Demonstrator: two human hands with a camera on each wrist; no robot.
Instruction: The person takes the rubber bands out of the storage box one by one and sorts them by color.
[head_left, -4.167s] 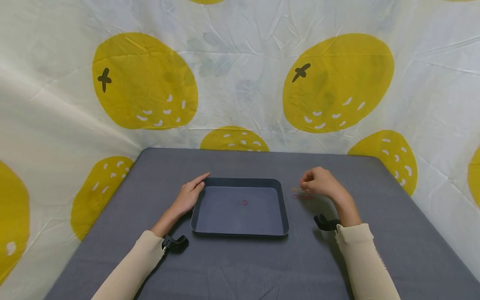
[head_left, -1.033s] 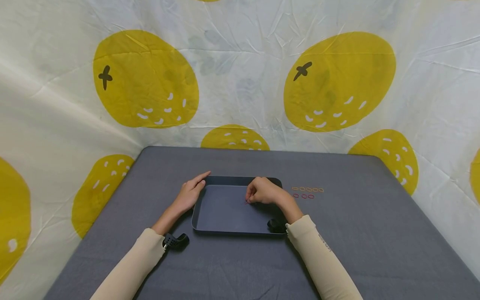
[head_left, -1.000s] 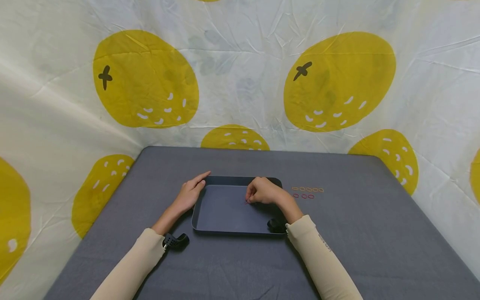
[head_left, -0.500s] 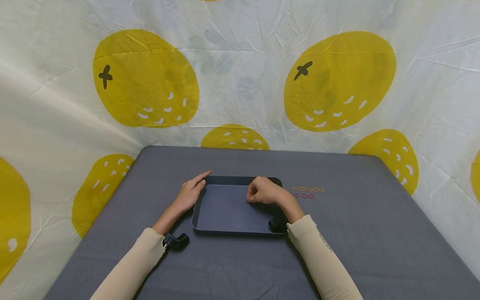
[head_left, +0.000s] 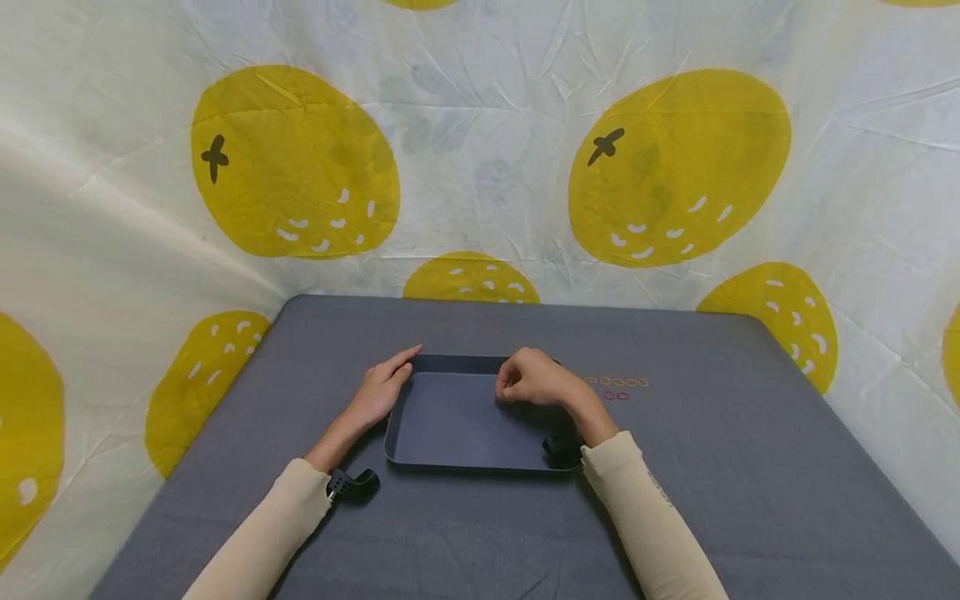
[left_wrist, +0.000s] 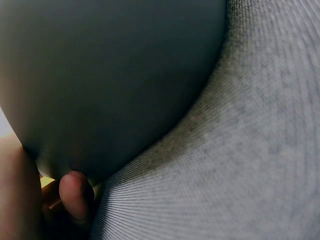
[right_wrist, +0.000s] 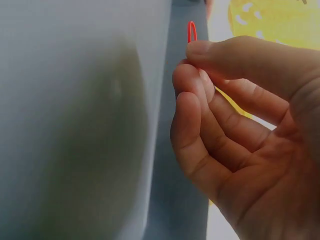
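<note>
The dark grey tray [head_left: 465, 467] lies on the table in the head view. My left hand [head_left: 377, 392] holds its left side near the far corner, index finger stretched along the edge. In the left wrist view, a fingertip [left_wrist: 75, 195] lies against the tray's dark outer wall [left_wrist: 125, 75]. Above the tray's right half, my right hand [head_left: 536, 377] pinches a small red rubber band [right_wrist: 191, 23] between thumb and fingertips. The band's loop sticks up past the thumb in the right wrist view; in the head view the fingers hide it.
Right of the tray lies a row of several yellow-orange rubber bands [head_left: 618, 382]. Nearer than these are red rubber bands [head_left: 622, 397], partly screened by my right wrist. A white curtain [head_left: 480, 183] with yellow fruit prints hangs behind the grey table [head_left: 450, 533].
My right hand moved left from the row of bands to the tray, took hold of the red rubber band lying there, and lifted it slightly. My left hand has stayed on the tray.
</note>
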